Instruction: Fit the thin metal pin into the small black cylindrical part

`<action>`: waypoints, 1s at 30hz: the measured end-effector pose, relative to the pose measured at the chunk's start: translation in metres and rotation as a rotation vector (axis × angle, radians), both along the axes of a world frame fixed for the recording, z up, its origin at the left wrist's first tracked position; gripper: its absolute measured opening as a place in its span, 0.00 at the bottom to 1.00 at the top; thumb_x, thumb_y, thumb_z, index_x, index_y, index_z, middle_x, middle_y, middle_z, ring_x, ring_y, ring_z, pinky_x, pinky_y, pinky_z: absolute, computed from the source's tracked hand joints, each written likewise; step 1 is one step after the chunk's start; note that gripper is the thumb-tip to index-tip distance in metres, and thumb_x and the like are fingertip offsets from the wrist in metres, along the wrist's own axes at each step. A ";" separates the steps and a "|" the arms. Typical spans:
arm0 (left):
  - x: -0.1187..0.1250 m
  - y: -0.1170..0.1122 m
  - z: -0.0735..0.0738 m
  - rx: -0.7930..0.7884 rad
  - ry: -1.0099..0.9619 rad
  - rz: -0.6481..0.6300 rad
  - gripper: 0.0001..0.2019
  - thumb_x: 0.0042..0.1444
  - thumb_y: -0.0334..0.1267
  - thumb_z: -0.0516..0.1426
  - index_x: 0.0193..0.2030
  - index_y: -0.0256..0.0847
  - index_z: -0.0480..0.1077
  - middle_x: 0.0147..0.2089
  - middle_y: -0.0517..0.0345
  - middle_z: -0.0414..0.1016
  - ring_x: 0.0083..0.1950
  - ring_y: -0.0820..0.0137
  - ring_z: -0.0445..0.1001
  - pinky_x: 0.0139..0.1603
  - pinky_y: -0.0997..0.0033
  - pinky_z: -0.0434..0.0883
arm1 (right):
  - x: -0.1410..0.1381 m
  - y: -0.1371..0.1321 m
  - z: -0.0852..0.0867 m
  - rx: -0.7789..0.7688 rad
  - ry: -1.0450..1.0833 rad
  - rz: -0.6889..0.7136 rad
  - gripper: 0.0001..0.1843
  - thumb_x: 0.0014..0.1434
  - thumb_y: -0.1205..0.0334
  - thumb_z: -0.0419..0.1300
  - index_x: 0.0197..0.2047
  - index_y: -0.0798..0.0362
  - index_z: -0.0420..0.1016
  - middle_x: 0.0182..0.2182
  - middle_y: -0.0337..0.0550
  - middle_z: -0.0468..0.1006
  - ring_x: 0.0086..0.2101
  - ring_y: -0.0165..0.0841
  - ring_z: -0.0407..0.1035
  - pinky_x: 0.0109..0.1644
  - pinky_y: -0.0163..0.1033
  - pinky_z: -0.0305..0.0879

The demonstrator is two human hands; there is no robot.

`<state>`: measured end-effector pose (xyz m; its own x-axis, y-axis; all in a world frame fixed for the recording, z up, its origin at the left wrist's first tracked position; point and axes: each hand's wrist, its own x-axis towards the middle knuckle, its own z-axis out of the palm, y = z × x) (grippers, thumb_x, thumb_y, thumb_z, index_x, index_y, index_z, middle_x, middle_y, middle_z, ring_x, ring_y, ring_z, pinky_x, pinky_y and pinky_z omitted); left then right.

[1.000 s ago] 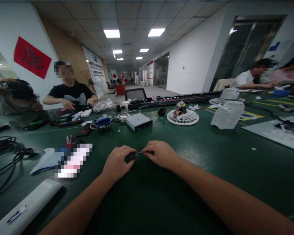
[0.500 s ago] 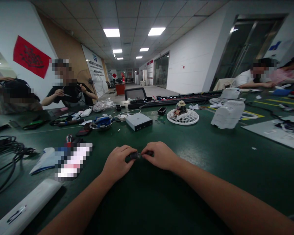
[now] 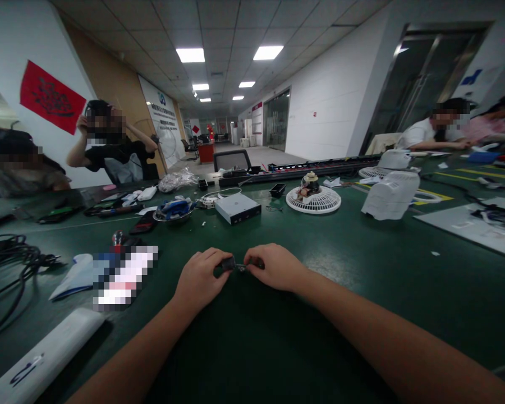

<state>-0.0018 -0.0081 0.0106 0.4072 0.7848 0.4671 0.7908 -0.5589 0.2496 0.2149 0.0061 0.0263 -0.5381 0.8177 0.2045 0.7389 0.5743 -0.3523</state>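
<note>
A small dark grey block-like part (image 3: 228,262) is pinched between the thumb and fingers of my left hand (image 3: 202,279). Facing it, my right hand (image 3: 275,267) has its thumb and forefinger closed on a small, thin metallic piece (image 3: 241,268). That piece reaches across the narrow gap to the block; whether the two are joined I cannot tell. Both hands are just above the green tabletop (image 3: 252,336). Beyond them lies a silver optical disc drive (image 3: 238,208) with a black front.
Past the drive are a white fan grille with a motor (image 3: 313,196), a white plastic housing (image 3: 390,195) and a bowl of blue items (image 3: 174,210). On the left lie black cables (image 3: 17,258) and a long white case (image 3: 46,353). Other people sit around the table.
The dark part in my left hand has turned slightly, and more of the metallic piece shows between my hands. Across the table, a person has raised both hands to their head.
</note>
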 end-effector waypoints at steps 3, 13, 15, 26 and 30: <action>-0.001 0.002 -0.002 0.011 -0.046 0.051 0.14 0.53 0.32 0.60 0.47 0.45 0.72 0.45 0.58 0.76 0.44 0.64 0.73 0.46 0.61 0.69 | 0.000 0.000 0.000 0.033 0.035 -0.063 0.08 0.62 0.63 0.55 0.43 0.49 0.72 0.35 0.39 0.78 0.33 0.31 0.70 0.34 0.35 0.57; -0.004 0.004 -0.002 -0.060 -0.113 0.126 0.13 0.53 0.34 0.60 0.46 0.44 0.73 0.45 0.57 0.76 0.45 0.63 0.75 0.46 0.62 0.72 | -0.006 0.004 -0.011 -0.076 -0.023 -0.154 0.15 0.61 0.52 0.56 0.48 0.47 0.74 0.34 0.42 0.77 0.32 0.34 0.70 0.31 0.36 0.57; -0.003 0.004 -0.003 -0.075 -0.105 0.128 0.14 0.52 0.34 0.60 0.47 0.45 0.73 0.45 0.58 0.76 0.45 0.63 0.75 0.45 0.63 0.72 | -0.006 0.005 -0.012 -0.076 -0.030 -0.103 0.12 0.61 0.54 0.56 0.44 0.46 0.77 0.36 0.42 0.76 0.34 0.34 0.71 0.33 0.36 0.59; -0.004 0.005 -0.006 -0.101 -0.094 0.117 0.15 0.52 0.35 0.60 0.48 0.46 0.72 0.46 0.58 0.76 0.46 0.63 0.75 0.45 0.64 0.72 | -0.005 0.004 -0.011 -0.104 0.025 0.050 0.13 0.58 0.53 0.61 0.43 0.48 0.79 0.41 0.43 0.75 0.39 0.35 0.70 0.40 0.37 0.62; -0.003 0.004 -0.004 -0.111 -0.086 0.099 0.15 0.52 0.35 0.61 0.48 0.45 0.72 0.46 0.58 0.76 0.46 0.64 0.74 0.46 0.64 0.71 | -0.006 0.004 -0.011 -0.188 0.061 0.022 0.13 0.53 0.54 0.66 0.41 0.50 0.78 0.39 0.41 0.76 0.38 0.34 0.70 0.38 0.36 0.62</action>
